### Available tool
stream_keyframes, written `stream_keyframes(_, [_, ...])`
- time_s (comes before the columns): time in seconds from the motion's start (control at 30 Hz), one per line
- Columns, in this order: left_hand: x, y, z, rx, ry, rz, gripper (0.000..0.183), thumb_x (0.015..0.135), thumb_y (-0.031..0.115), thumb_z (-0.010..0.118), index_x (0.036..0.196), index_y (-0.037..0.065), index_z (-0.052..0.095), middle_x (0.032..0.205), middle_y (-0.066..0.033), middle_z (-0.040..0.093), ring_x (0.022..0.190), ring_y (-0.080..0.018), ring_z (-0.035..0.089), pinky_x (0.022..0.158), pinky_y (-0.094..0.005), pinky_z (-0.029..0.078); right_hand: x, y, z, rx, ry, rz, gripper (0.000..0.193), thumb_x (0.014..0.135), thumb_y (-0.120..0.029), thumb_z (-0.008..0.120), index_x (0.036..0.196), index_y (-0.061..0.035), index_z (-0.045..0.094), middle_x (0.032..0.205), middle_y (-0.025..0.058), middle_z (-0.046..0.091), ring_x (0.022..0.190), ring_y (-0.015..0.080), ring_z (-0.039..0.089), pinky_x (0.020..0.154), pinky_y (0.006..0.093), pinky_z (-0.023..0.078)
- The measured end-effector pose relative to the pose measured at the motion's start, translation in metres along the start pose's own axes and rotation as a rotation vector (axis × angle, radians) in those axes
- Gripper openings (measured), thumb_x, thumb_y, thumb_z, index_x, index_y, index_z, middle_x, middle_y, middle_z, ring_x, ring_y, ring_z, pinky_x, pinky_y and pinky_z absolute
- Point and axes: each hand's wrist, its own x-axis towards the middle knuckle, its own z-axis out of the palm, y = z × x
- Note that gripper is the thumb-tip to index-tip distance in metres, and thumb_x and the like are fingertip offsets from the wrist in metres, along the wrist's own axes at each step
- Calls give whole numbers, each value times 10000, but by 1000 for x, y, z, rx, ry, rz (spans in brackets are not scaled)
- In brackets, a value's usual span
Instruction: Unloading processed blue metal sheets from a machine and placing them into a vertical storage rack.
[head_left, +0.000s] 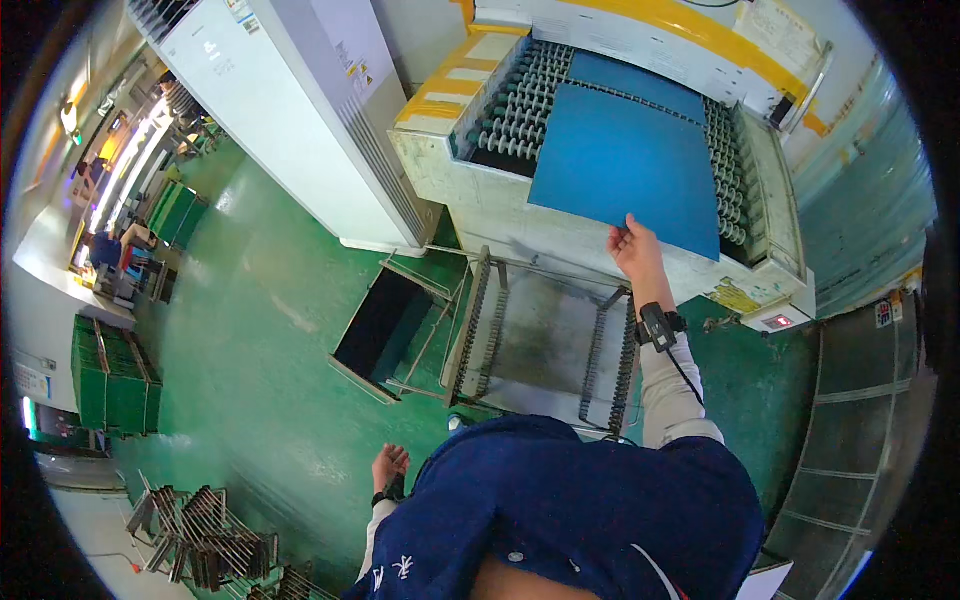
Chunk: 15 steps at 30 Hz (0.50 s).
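Observation:
A flat blue panel (pixel 630 160) rests on the rollers of a conveyor machine, its near edge sticking out over the machine's front. At that edge is my right hand (pixel 636 250), thumb and fingers closed on the panel's rim. A second blue panel (pixel 640 85) lies farther back on the rollers, partly covered by a bar. My left hand (pixel 390 466) hangs low by my side, loosely curled with fingers slightly apart and nothing visible in it. Between me and the machine stands a metal rack (pixel 545 335) with slotted, spring-like side rails.
Beside the rack is a tilted frame with a dark panel (pixel 385 325). A tall white cabinet unit (pixel 290 110) stands left of the roller machine (pixel 460 190). Green stacks (pixel 110 375) and piled metal racks (pixel 205 535) are at left. A grey screen (pixel 860 430) stands at right.

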Motion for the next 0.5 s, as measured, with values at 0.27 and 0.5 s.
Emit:
stream_keyframes(0.27, [-4,0,5,-41,37,-57,420,875,271,485,1172,-18,412,1118,-165,509,877,-301,556,615,-356,494,1,-2,2,-99,13,64,242,809,-272,601,869,-55,514,797,99,573,697,198,543,610,326,449])
stream_keyframes(0.5, [-6,-1,5,-29,24,-43,431,875,274,481,1181,-18,399,1121,-167,502,880,-305,553,612,-352,498,3,2,6,-81,15,37,250,808,-278,598,882,-52,520,803,101,578,691,193,540,601,324,443])
